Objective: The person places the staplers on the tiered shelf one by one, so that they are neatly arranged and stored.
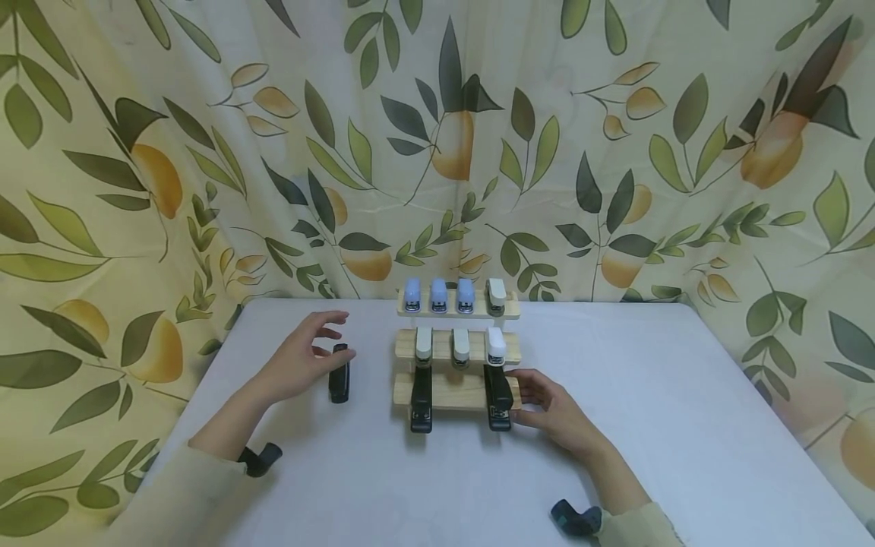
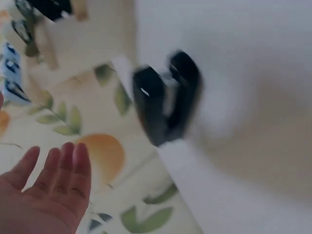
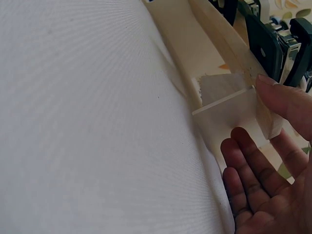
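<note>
My left hand hovers beside a black stapler on the table, its fingers loosely extended. In the left wrist view this stapler looks blurred and stands apart from the visible fingers. To the right is a tiered wooden rack. My right hand holds the right end of its lowest shelf, with the thumb on the near side and a finger beyond, as the right wrist view shows at the board's end. Two black staplers, left one and right one, sit on that shelf.
Three pale staplers, one of them the middle one, stand on the middle shelf. Three small blue staplers, such as the centre one, and a pale one line the top. A leaf-patterned curtain hangs behind the white table.
</note>
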Demonstrator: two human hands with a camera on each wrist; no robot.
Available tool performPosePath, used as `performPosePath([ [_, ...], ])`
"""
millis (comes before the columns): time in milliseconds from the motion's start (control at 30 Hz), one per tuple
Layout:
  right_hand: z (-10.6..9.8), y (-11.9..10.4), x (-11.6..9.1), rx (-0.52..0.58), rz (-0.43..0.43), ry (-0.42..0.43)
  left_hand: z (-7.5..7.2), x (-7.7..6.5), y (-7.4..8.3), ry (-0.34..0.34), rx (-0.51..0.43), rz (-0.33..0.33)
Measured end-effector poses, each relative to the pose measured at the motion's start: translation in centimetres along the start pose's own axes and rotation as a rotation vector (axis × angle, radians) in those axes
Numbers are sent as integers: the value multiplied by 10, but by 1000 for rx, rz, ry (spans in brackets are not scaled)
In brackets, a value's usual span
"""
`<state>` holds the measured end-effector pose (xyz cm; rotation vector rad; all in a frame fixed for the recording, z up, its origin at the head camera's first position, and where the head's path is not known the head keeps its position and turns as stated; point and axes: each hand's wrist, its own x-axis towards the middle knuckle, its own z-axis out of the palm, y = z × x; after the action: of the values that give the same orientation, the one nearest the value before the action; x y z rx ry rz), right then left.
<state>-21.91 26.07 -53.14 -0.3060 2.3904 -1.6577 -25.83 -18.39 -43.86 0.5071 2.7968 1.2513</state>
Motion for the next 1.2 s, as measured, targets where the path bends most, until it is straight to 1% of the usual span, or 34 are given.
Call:
performPosePath([
  [200,0,-1,-1,-9,-4,3,-4,5,-28,-64,52,-36],
  [333,0,-1,-1,-19,-13,-1,-5,7,-42,-132,67,-94],
  [467,-1,0,-2,-19,-28,-6,-3,10,-51,-189,88,-149],
  [667,0,-1,-2,-10,-37,-10,-1,12,-60,-243,116,-187],
  [800,0,-1,-1,-20,-46,-8,1,12,-65,-277,104,-194],
  [900,0,-1,-1,-25,-38,2,3,13,-68,-289,110,-181],
  [1033,-1,0,-1,-24,-30,9,7,15,-72,-289,160,-150],
  [1200,-1,1,0,-14,-22,13,10,16,-73,-293,222,-154],
])
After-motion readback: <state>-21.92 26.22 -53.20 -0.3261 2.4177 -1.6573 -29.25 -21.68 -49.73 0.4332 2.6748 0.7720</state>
